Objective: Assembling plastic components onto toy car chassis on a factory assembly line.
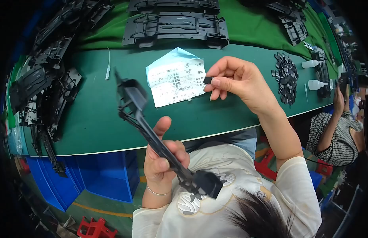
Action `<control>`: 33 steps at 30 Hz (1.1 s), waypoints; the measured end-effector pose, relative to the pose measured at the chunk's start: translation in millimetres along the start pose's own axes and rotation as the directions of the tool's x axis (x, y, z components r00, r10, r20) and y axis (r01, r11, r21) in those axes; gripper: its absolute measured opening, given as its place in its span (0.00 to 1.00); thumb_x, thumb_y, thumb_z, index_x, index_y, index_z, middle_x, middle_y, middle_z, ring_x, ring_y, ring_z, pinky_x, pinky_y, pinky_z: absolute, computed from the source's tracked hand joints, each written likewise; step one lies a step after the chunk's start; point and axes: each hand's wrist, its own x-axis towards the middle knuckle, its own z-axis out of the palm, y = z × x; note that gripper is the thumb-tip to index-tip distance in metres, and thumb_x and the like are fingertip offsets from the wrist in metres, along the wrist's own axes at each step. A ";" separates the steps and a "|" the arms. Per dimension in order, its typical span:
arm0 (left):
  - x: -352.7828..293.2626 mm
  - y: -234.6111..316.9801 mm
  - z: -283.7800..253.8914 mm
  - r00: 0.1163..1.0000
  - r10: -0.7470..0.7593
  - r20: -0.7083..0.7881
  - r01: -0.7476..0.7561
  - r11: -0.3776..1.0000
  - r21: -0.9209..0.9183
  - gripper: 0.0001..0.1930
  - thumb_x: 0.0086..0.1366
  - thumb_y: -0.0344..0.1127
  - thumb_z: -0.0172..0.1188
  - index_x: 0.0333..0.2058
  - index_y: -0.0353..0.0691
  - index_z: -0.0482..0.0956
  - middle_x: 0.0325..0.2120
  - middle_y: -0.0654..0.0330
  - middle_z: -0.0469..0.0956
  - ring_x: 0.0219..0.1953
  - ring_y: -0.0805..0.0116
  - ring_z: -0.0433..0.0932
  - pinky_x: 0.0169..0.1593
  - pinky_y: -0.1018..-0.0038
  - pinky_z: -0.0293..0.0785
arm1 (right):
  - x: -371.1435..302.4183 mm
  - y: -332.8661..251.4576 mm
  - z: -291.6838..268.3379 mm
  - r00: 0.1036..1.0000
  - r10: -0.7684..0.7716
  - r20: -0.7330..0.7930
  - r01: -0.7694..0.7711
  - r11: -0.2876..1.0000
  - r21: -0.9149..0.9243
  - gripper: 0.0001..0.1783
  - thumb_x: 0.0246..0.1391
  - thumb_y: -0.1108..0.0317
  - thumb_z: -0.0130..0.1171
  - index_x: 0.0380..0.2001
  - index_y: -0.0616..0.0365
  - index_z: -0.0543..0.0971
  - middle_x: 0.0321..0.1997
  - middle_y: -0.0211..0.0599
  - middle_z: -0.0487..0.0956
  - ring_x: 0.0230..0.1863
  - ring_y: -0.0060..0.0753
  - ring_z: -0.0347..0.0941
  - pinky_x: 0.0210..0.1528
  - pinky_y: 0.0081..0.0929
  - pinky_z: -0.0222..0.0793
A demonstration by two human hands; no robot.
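My left hand [157, 166] is closed round the middle of a black plastic model-car chassis [146, 130], held up edge-on and tilted over the table's near edge. One end of it points up and left, the other reaches down in front of my shirt. Between thumb and fingertips, my right hand [239, 81] pinches a small black rectangular piece [207, 80]. That piece is above the right edge of a printed paper sheet [177, 89], apart from the chassis. A pile of similar small black pieces [286, 77] lies to the right.
More chassis [176, 28] lie on green cloth at the back, with others stacked at left [53, 87]. Two white squeeze bottles [315, 84] stand at right, near another person's hand [339, 99]. A thin white tool [108, 71] lies left of the paper. Blue bins [106, 178] sit below the table.
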 end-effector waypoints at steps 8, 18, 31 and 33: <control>16.2 -0.3 8.8 0.950 0.313 0.013 -0.263 0.774 0.575 0.36 0.50 0.32 0.54 0.54 0.54 0.44 0.50 0.45 0.53 0.51 0.49 0.56 0.49 0.53 0.55 | 7.9 10.3 13.2 0.975 -0.194 -0.107 0.150 0.932 -0.330 0.06 0.41 0.77 0.53 0.26 0.63 0.71 0.25 0.29 0.70 0.26 0.15 0.65 0.26 0.12 0.62; 12.4 -10.1 7.7 0.971 0.216 0.102 -0.214 0.600 0.771 0.34 0.48 0.16 0.47 0.52 0.34 0.42 0.46 0.49 0.57 0.50 0.51 0.59 0.51 0.64 0.56 | 19.1 10.3 23.0 0.835 -0.538 0.117 0.414 0.473 -0.778 0.08 0.34 0.83 0.53 0.24 0.63 0.73 0.21 0.32 0.68 0.20 0.22 0.64 0.22 0.14 0.60; 13.9 -8.8 5.3 0.971 0.200 0.133 -0.223 0.544 0.809 0.32 0.42 0.20 0.55 0.48 0.33 0.54 0.46 0.51 0.58 0.46 0.47 0.62 0.50 0.55 0.57 | 20.6 13.3 25.2 0.794 -0.580 0.183 0.442 0.344 -0.828 0.10 0.33 0.82 0.54 0.25 0.61 0.73 0.21 0.34 0.67 0.22 0.28 0.65 0.22 0.17 0.61; 13.7 -9.5 5.9 0.973 0.206 0.101 -0.200 0.545 0.814 0.31 0.43 0.20 0.55 0.48 0.32 0.54 0.45 0.51 0.60 0.46 0.47 0.62 0.50 0.55 0.57 | 21.2 14.0 24.9 0.788 -0.582 0.200 0.456 0.334 -0.825 0.10 0.33 0.81 0.53 0.25 0.61 0.72 0.22 0.36 0.66 0.22 0.32 0.65 0.22 0.21 0.62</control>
